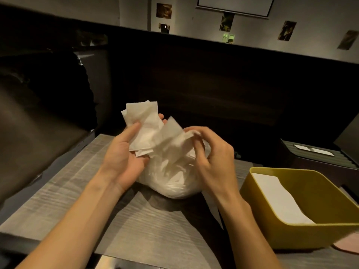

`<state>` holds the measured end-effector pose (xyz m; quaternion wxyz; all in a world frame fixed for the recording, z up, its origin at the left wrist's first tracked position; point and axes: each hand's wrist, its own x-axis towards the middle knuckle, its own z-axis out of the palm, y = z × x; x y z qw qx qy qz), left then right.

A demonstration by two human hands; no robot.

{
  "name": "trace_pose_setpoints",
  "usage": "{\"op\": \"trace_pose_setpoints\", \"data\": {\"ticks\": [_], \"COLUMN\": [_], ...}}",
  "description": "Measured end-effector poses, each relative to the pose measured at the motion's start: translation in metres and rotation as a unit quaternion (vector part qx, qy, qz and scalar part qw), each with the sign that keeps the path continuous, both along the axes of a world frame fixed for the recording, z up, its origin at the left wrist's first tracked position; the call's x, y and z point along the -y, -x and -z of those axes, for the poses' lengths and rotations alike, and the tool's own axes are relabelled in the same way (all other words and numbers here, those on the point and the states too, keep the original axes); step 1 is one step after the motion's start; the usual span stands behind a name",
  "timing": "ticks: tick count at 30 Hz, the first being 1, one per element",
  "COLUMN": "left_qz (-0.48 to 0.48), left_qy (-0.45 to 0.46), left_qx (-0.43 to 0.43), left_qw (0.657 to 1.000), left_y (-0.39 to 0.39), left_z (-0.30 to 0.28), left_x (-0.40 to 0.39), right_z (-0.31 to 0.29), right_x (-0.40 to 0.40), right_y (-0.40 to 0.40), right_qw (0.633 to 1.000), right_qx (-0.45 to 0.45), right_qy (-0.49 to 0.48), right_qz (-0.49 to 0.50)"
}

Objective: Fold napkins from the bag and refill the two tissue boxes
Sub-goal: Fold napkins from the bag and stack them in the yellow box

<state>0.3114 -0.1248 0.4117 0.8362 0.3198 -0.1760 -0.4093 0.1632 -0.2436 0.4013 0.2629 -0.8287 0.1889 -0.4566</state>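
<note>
I am watching the folded napkins point(142, 125) fanning up out of the left hand point(124, 152), which is pinching the small stack between thumb and fingers just above the bag point(174, 179). The bag is sitting on the grey table point(58, 191), between both wrists, its clear plastic bulging with loose white sheets. The right hand point(211, 156) is curling its fingers around another napkin point(172, 131) at the bag's mouth, gripping it as it rises beside the held stack. Just right of the bag, the yellow tissue box point(272, 226) is standing open with a white stack point(279, 199) already lying inside along its left wall. Beyond it, a dark tissue box point(314, 158) is resting at the table's far right, a pale slip showing in its top slot.

As I judge it, the step in hand is gathering and folding one more sheet. To do it well, I am thinking the right hand should draw the sheet fully clear of the plastic, square its corners against the stack, and crease it flat before adding it, with the left thumb pressing firmly so nothing slips.
</note>
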Motion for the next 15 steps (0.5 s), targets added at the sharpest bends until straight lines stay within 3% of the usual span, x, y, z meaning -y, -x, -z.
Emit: {"op": "trace_pose_setpoints", "data": {"ticks": [3, 7, 11, 15], "left_qz": [-0.001, -0.002, -0.1, -0.083], "left_qy": [-0.005, -0.013, -0.001, -0.009], "left_qx": [-0.036, -0.003, 0.006, 0.01], "left_qw": [0.999, 1.0, 0.995, 0.996], "left_y": [0.004, 0.006, -0.003, -0.001], "left_z": [-0.001, 0.001, 0.001, -0.001], "left_x": [0.001, 0.002, 0.0, -0.003], "right_z": [-0.006, -0.01, -0.005, 0.001], "right_x": [-0.005, -0.004, -0.001, 0.004], "right_y": [-0.001, 0.0, 0.0, 0.002], "right_qw": [0.996, 0.986, 0.989, 0.991], "right_qx": [0.072, 0.121, 0.071, -0.046], "right_qy": [-0.055, -0.113, -0.122, -0.07], "right_qz": [0.003, 0.014, 0.04, 0.105]}}
